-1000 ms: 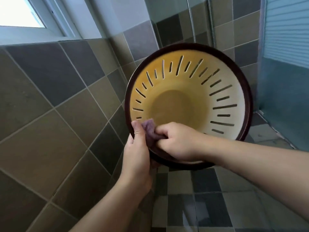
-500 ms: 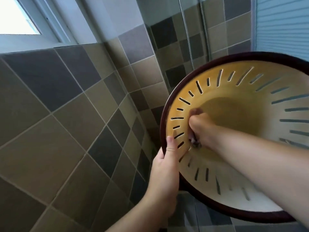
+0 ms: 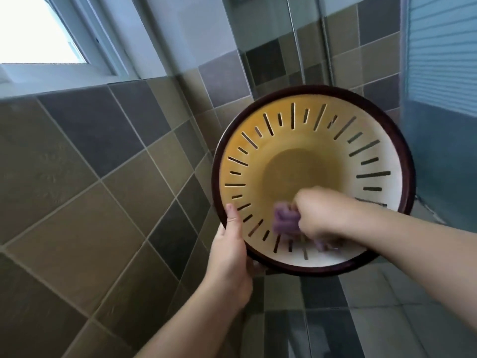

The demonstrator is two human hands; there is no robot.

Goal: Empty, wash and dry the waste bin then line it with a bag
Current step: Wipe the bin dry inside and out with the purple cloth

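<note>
The waste bin [image 3: 296,140] is tipped with its mouth toward me, held up in the air: a dark brown rim, a cream-yellow inside wall with radial slots, an empty bottom. My left hand [image 3: 229,251] grips the rim at its lower left, thumb over the edge. My right hand [image 3: 320,213] reaches inside and holds a bunched purple cloth [image 3: 285,220] against the lower inner wall. The hand and cloth are blurred by motion.
A tiled wall [image 3: 90,192] runs close on the left, with a window [image 3: 38,34] above it. Tiled floor [image 3: 387,319] lies below the bin. A blue slatted panel [image 3: 444,60] stands at the right, and a glass partition edge at the back.
My right hand with the cloth has come back from deep near the bin's bottom to the lower inner wall. The bin has shifted in view; my left hand keeps its hold on the rim.
</note>
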